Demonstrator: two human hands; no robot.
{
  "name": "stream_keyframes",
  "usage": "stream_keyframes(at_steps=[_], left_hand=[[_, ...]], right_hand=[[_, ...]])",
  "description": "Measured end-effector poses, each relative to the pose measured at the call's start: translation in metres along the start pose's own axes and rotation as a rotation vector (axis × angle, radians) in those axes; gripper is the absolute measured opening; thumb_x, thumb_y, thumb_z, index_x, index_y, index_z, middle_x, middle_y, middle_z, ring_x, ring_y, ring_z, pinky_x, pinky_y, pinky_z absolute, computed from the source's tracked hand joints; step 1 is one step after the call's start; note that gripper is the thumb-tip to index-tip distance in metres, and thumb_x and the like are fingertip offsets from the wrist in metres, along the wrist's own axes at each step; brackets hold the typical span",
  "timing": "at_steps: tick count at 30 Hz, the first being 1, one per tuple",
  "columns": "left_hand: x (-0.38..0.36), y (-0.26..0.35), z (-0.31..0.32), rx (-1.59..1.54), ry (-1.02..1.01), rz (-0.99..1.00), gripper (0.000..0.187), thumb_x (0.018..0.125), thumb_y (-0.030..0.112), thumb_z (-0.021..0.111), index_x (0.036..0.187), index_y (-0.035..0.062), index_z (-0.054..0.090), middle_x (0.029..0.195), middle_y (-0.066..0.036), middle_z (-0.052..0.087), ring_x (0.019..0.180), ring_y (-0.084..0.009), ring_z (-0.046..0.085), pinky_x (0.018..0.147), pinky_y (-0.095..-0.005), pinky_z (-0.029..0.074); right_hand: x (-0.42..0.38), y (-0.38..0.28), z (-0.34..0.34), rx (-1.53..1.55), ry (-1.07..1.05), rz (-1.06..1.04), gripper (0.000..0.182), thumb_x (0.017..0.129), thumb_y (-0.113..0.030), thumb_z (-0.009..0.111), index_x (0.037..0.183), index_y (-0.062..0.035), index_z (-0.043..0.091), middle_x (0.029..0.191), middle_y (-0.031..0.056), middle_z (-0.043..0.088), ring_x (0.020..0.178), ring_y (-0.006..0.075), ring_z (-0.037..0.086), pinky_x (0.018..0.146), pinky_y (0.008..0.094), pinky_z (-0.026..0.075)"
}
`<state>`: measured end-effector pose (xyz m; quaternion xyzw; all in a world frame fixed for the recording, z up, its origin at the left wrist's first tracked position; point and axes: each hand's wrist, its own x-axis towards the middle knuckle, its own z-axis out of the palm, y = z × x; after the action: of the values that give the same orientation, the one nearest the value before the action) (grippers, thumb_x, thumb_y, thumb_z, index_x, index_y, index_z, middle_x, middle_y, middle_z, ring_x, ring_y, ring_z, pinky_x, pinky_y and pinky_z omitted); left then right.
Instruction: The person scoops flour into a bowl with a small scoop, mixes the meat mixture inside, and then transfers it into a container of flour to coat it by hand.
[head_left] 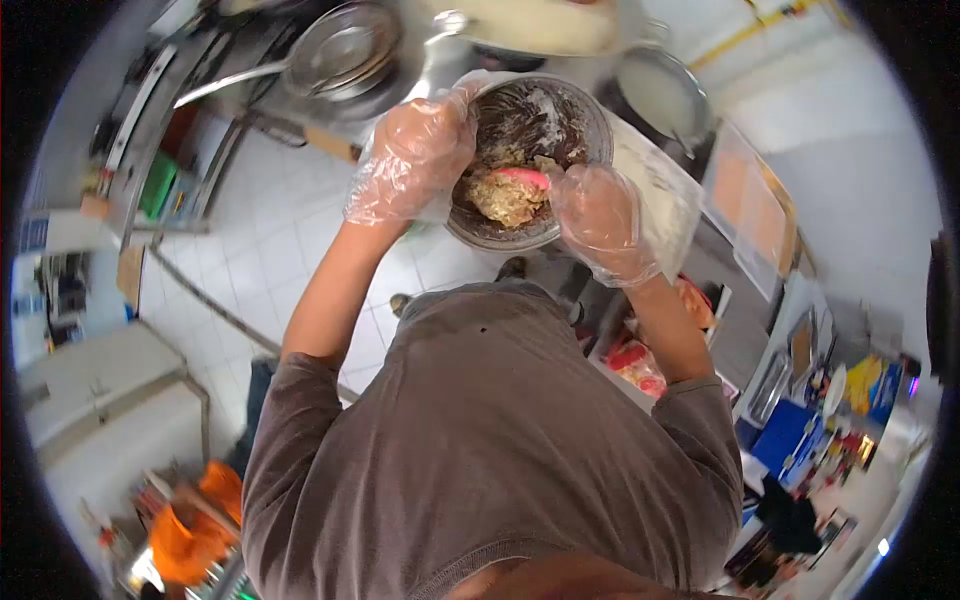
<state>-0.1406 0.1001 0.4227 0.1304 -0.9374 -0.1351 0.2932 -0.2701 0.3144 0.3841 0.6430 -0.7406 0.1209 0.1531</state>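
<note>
- We see our left hand (pixel 415 155) in a thin clear plastic glove, its grip clenched on the rim of a metal mixing bowl (pixel 590 125) at the bowl's left edge.
- The bowl sits in the upper middle of the view, just ahead of our chest, tilted toward us; its inner wall is smeared with dark streaks and pale flour-like patches.
- Our right hand (pixel 600 222), gloved the same way, is at the bowl's near right edge, its grip closed on a pink spatula (pixel 522 177).
- The spatula's blade lies across a lump of tan, crumbly dough (pixel 505 197), touching its top.
- The dough rests low in the bowl, against the side nearest us.
- Just to the right of the bowl a pale floured sheet (pixel 655 190) lies on the counter (pixel 745 335), partly hidden behind our right hand.
- Beyond the bowl, to the upper left, a metal strainer with a long handle (pixel 335 50) lies well apart from both hands.
- A round pan with a pale inside (pixel 660 95) stands to the upper right of the bowl, near it.
- White floor tiles (pixel 290 225) show below our left arm.
</note>
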Motion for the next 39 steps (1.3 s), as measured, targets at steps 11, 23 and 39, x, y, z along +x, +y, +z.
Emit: stream_keyframes(at_steps=[11, 23, 39], left_hand=[[0.054, 0.0, 0.031, -0.02, -0.118, 0.482, 0.015, 0.085, 0.014, 0.062, 0.096, 0.0084, 0.069, 0.062, -0.017, 0.062, 0.057, -0.0342, 0.065, 0.05, -0.0443, 0.053], [0.067, 0.04, 0.087, 0.229, -0.269, 1.13, 0.052, 0.079, 0.009, 0.064, 0.129, 0.0087, 0.055, 0.115, -0.015, 0.068, 0.05, -0.0177, 0.063, 0.043, -0.031, 0.05], [0.091, -0.032, 0.128, -0.183, -0.137, 0.882, 0.06, 0.074, 0.002, 0.068, 0.131, 0.0208, 0.058, 0.127, -0.006, 0.064, 0.046, -0.0208, 0.058, 0.044, -0.0326, 0.049]], right_hand=[[-0.002, -0.015, -0.023, -0.174, -0.447, 0.55, 0.013, 0.086, -0.012, 0.061, 0.096, -0.007, 0.067, 0.079, 0.0086, 0.063, 0.078, 0.0238, 0.064, 0.059, 0.0387, 0.052], [-0.09, -0.018, 0.21, 0.597, 0.475, 0.882, 0.023, 0.087, -0.028, 0.061, 0.103, -0.0136, 0.07, 0.1, 0.0123, 0.069, 0.096, 0.0333, 0.065, 0.088, 0.0432, 0.052], [-0.034, 0.025, 0.215, 1.292, 0.511, 1.019, 0.029, 0.089, -0.021, 0.065, 0.116, -0.0116, 0.07, 0.101, 0.0127, 0.072, 0.093, 0.0217, 0.065, 0.09, 0.0301, 0.048]])
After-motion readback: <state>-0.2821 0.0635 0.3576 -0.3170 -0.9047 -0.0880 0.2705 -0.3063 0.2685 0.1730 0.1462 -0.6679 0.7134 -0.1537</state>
